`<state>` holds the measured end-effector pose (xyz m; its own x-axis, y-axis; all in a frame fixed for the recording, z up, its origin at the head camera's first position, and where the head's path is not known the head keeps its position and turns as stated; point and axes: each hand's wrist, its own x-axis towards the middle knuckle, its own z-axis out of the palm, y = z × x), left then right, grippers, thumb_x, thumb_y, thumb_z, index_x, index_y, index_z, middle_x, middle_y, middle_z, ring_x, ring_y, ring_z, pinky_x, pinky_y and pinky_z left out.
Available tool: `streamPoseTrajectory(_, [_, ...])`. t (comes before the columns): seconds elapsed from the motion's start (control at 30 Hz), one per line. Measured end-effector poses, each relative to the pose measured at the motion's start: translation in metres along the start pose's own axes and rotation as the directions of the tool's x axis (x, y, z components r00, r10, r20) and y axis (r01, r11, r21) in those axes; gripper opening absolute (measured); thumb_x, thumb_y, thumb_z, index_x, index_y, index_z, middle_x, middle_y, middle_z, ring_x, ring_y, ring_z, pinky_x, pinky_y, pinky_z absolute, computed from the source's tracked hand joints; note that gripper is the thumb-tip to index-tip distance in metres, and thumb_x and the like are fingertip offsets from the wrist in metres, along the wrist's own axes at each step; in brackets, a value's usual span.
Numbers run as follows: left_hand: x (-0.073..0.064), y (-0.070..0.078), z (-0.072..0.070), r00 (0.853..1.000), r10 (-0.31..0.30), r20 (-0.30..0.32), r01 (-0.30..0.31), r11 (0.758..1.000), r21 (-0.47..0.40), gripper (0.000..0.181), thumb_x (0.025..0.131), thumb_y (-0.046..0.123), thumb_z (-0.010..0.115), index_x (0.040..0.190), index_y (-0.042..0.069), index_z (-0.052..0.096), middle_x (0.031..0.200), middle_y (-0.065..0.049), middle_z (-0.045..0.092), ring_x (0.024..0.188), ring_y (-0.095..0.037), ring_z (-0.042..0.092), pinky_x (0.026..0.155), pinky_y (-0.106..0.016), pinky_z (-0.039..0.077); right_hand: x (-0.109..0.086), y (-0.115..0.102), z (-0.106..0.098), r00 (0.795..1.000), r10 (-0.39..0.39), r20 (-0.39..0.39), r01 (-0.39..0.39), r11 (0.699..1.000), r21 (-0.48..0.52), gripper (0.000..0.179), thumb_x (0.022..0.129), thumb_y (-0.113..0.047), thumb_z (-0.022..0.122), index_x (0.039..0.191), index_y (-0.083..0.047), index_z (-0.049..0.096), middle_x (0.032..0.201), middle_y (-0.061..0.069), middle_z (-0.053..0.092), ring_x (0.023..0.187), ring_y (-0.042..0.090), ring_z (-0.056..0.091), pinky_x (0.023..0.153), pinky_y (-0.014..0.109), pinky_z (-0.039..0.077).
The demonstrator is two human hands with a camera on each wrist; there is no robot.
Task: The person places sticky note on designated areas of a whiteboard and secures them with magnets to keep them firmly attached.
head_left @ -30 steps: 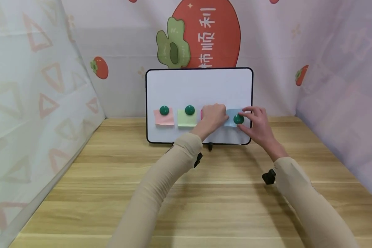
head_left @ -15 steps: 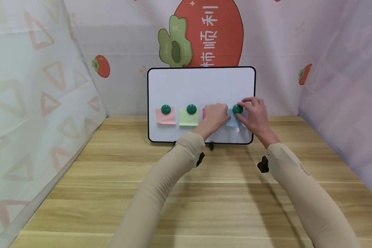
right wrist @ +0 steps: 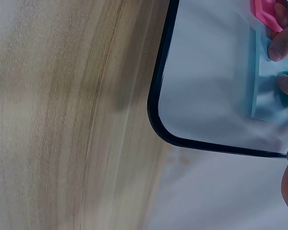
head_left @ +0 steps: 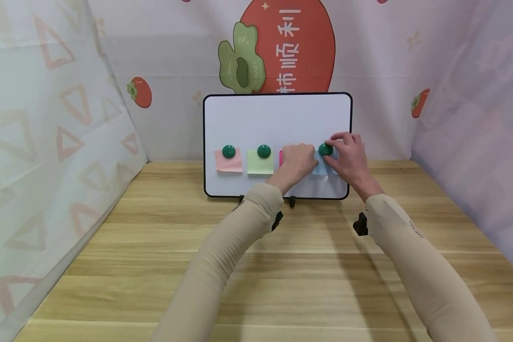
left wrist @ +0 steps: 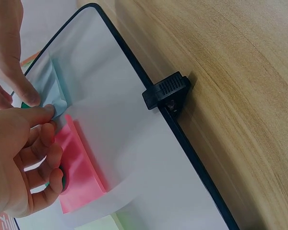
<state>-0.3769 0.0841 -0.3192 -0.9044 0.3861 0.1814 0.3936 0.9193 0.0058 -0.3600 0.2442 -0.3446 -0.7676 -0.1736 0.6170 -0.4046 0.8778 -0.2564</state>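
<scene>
A white whiteboard [head_left: 278,118] with a black frame stands on the table. My right hand [head_left: 350,159] pinches a round green magnet [head_left: 326,149] at the top of a blue sticky note [head_left: 321,166]. The left hand [head_left: 298,159], its fingers curled, holds the left side of this blue note with the thumb; in the left wrist view the thumb and fingertips meet at the note [left wrist: 50,86]. Beneath the left hand is a bright pink sticky note [left wrist: 81,167], with a green magnet [left wrist: 64,178] on it mostly hidden by the fingers.
Left of the hands, a pale pink note [head_left: 228,164] and a light green note [head_left: 260,165] each carry a green magnet on the board. Black clip feet [left wrist: 168,91] support the board's lower edge. Printed cloth [head_left: 171,118] hangs behind and at both sides.
My right hand has moved the green magnet up, and slightly left, from the middle of the blue note to its top edge. The left hand has stayed in place on the board.
</scene>
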Motion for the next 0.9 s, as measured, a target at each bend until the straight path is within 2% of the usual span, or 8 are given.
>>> streamPoseTrajectory(0.3, [0.0, 0.0, 0.001, 1.0, 0.013, -0.005, -0.013, 1.0, 0.006, 0.026, 0.099, 0.042, 0.056, 0.09, 0.02, 0.067, 0.068, 0.006, 0.055, 0.063, -0.012, 0.055, 0.054, -0.027, 0.04, -0.001, -0.001, 0.003, 1.0, 0.012, -0.009, -0.012, 1.0, 0.007, 0.039, 0.085, -0.009, 0.077, 0.121, 0.003, 0.067, 0.128, 0.02, 0.054, 0.118, 0.038, 0.039, 0.098, 0.055, 0.034])
streamPoseTrajectory(0.5, [0.0, -0.002, 0.004, 0.999, 0.01, -0.045, -0.009, 1.0, 0.012, 0.029, 0.099, 0.045, 0.056, 0.085, 0.021, 0.066, 0.068, 0.006, 0.056, 0.061, -0.012, 0.054, 0.052, -0.028, 0.041, -0.003, -0.004, 0.006, 0.999, 0.027, -0.029, -0.027, 1.0, -0.004, 0.04, 0.085, -0.009, 0.077, 0.122, 0.002, 0.066, 0.129, 0.02, 0.053, 0.117, 0.039, 0.041, 0.097, 0.055, 0.034])
streamPoseTrajectory(0.6, [-0.002, -0.004, 0.008, 0.998, 0.005, -0.062, -0.005, 1.0, 0.0, 0.028, 0.098, 0.047, 0.056, 0.091, 0.022, 0.065, 0.071, 0.007, 0.058, 0.062, -0.011, 0.054, 0.052, -0.029, 0.042, -0.006, -0.007, 0.007, 0.998, 0.049, -0.026, -0.05, 0.999, -0.009, 0.041, 0.086, -0.01, 0.076, 0.124, 0.002, 0.064, 0.131, 0.021, 0.051, 0.12, 0.04, 0.04, 0.099, 0.056, 0.034])
streamPoseTrajectory(0.77, [-0.006, -0.01, 0.013, 0.993, 0.018, -0.12, -0.022, 0.999, -0.028, 0.03, 0.098, 0.051, 0.056, 0.106, 0.023, 0.063, 0.077, 0.008, 0.066, 0.063, -0.01, 0.057, 0.053, -0.028, 0.044, -0.013, -0.012, 0.006, 0.998, 0.068, -0.018, -0.068, 0.998, -0.017, 0.047, 0.089, -0.019, 0.073, 0.13, 0.001, 0.059, 0.137, 0.023, 0.047, 0.128, 0.043, 0.038, 0.103, 0.059, 0.032])
streamPoseTrajectory(0.9, [-0.01, -0.018, 0.018, 0.978, 0.062, -0.201, -0.069, 0.997, -0.031, 0.028, 0.099, 0.048, 0.056, 0.112, 0.024, 0.063, 0.079, 0.007, 0.069, 0.063, -0.01, 0.059, 0.053, -0.027, 0.044, -0.021, -0.014, 0.008, 0.998, 0.042, -0.052, -0.043, 0.999, -0.025, 0.051, 0.089, -0.024, 0.074, 0.131, 0.0, 0.058, 0.139, 0.024, 0.046, 0.13, 0.045, 0.04, 0.103, 0.061, 0.034])
